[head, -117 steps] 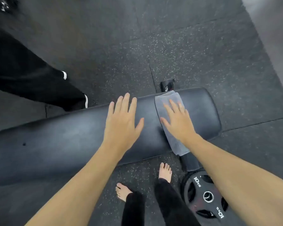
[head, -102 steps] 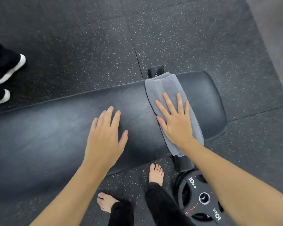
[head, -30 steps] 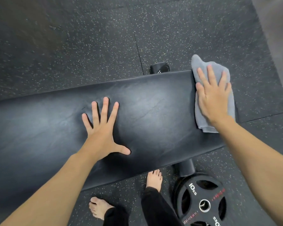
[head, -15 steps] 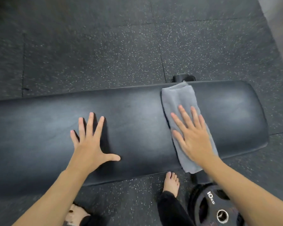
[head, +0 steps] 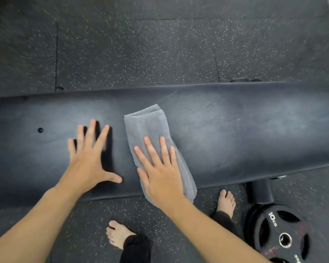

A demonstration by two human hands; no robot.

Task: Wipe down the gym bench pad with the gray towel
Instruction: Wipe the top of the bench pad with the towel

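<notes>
A long black bench pad [head: 235, 133] runs across the view from left to right. The folded gray towel [head: 148, 126] lies across its middle, its near end hanging over the front edge. My right hand [head: 160, 173] presses flat on the towel's near half, fingers spread. Just left of the towel, my left hand [head: 89, 160] rests flat on the bare pad with its fingers splayed and nothing in it.
Speckled black rubber floor tiles [head: 141, 54] surround the bench. A black 10 kg weight plate [head: 279, 236] lies on the floor at the lower right beside the bench's black foot [head: 260, 192]. My bare feet [head: 226, 202] stand close to the front edge of the pad.
My right hand has slid the towel leftwards along the pad, from its right end to its middle. The left hand stays flat on the pad, and the towel now lies close beside it.
</notes>
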